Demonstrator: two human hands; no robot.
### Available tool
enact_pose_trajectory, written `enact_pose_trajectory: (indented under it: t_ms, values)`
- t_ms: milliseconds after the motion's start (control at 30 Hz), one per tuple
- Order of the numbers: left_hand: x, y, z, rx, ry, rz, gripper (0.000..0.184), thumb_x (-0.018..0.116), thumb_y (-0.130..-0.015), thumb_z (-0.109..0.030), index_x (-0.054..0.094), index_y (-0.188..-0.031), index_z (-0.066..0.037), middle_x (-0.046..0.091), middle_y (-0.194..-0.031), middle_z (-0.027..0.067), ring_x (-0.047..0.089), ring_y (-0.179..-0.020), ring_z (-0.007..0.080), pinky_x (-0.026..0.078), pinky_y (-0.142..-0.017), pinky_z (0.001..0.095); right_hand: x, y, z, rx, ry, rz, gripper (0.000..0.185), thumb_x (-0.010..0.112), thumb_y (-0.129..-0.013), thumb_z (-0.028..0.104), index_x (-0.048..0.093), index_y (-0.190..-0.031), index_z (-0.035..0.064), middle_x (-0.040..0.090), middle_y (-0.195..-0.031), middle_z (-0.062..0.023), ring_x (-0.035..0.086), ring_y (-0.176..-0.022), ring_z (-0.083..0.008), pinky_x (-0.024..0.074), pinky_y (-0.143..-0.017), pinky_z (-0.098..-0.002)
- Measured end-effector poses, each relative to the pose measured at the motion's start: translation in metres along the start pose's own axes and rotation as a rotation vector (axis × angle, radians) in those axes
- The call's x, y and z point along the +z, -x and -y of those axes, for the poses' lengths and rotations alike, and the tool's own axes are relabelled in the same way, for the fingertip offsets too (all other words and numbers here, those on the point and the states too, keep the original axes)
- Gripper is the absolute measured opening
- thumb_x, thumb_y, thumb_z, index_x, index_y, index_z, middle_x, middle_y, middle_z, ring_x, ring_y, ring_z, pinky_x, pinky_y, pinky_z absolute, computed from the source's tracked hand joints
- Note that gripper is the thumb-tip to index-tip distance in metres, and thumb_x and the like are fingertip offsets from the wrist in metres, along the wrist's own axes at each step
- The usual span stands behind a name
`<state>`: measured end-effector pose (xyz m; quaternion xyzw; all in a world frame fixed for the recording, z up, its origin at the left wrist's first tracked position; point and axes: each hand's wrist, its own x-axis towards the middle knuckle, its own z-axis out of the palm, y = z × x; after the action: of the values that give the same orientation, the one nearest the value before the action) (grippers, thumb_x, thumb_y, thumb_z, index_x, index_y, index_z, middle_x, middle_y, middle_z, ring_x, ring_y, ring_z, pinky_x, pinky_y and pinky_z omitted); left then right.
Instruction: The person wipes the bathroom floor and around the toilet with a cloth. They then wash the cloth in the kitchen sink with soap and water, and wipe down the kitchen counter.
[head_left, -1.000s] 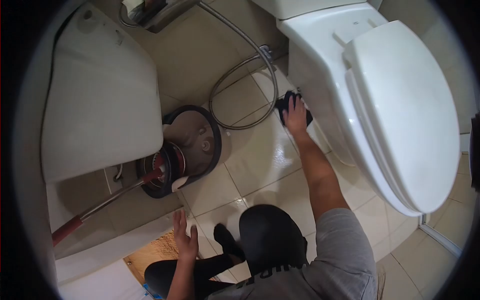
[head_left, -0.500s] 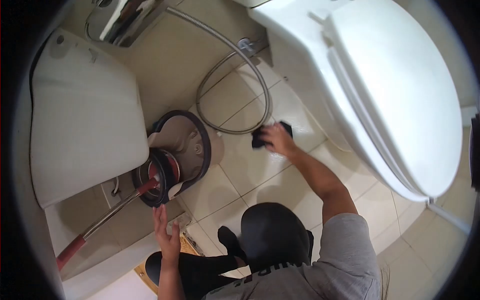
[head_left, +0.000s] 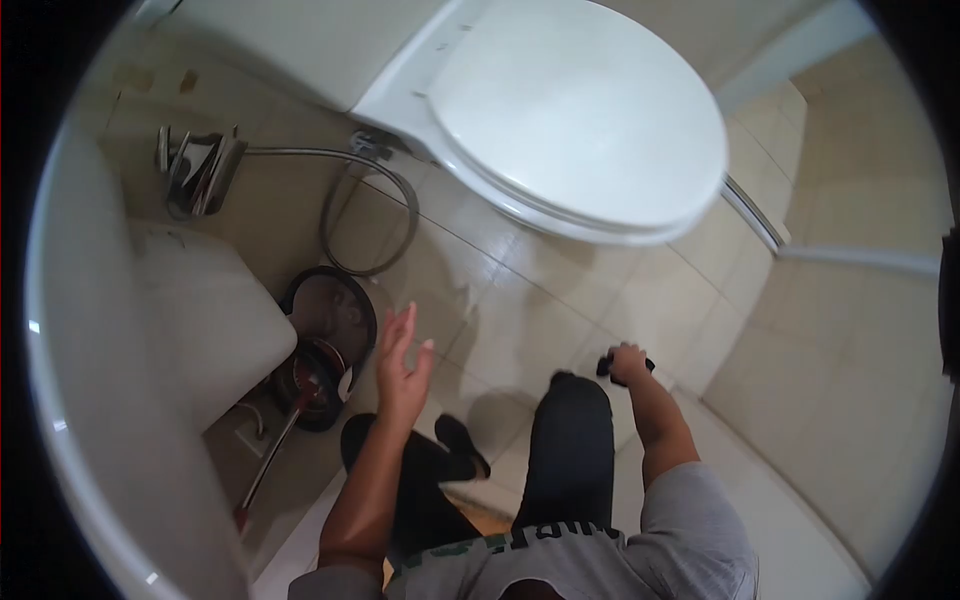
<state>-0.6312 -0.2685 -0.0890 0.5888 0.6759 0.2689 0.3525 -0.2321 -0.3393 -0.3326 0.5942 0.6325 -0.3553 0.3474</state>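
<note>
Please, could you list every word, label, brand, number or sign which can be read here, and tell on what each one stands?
Grey shirt: dark and green lettering on the front, too folded and blurred to read.
No other word, number or sign is readable.

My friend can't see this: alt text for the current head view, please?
A person's right hand holds a black cloth low by the tiled floor; the left hand is open. Ahead is a closed white toilet; to the left, a mop leans in a bucket.
</note>
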Motion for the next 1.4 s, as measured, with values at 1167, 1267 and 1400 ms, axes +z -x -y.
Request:
enact_pose_trajectory:
  t_ms: [1167,1267,1400]
  values:
    - [-0.299,0.360,-0.122,0.057,-0.789,1.250,0.051,0.042,-0.094,-0.027,0.039,-0.131,0.009,0.048,-0.123,0.0198,0.047,-0.112,0.0275,0.034,-0.098,0.0391,0.342,0.881,0.444,1.163,-2.146,-0.321,0.041,0.068,-0.067,0.013,0.063,-0.106,-0.0006,0.065,-0.085,-0.0116,0.063,-0.074,-0.0217,0.0498,-0.067,-0.0319]
    - [-0.317,0.396,-0.080,-0.023,-0.871,1.224,0.052,0.043,-0.094,-0.028,0.040,-0.131,0.008,0.049,-0.121,0.0194,0.048,-0.109,0.0270,0.035,-0.096,0.0387,0.387,0.893,0.471,1.135,-2.299,-0.459,0.038,0.067,-0.068,0.011,0.063,-0.103,-0.0009,0.064,-0.082,-0.0086,0.061,-0.071,-0.0198,0.0491,-0.063,-0.0307]
    - [-0.342,0.454,-0.049,-0.054,-0.902,1.194,0.053,0.044,-0.093,-0.029,0.041,-0.131,0.008,0.051,-0.118,0.0187,0.049,-0.106,0.0262,0.036,-0.094,0.0381,0.455,0.917,0.510,1.164,-2.439,-0.533,0.035,0.067,-0.068,0.011,0.064,-0.101,0.0000,0.064,-0.080,-0.0076,0.061,-0.071,-0.0185,0.0490,-0.064,-0.0302]
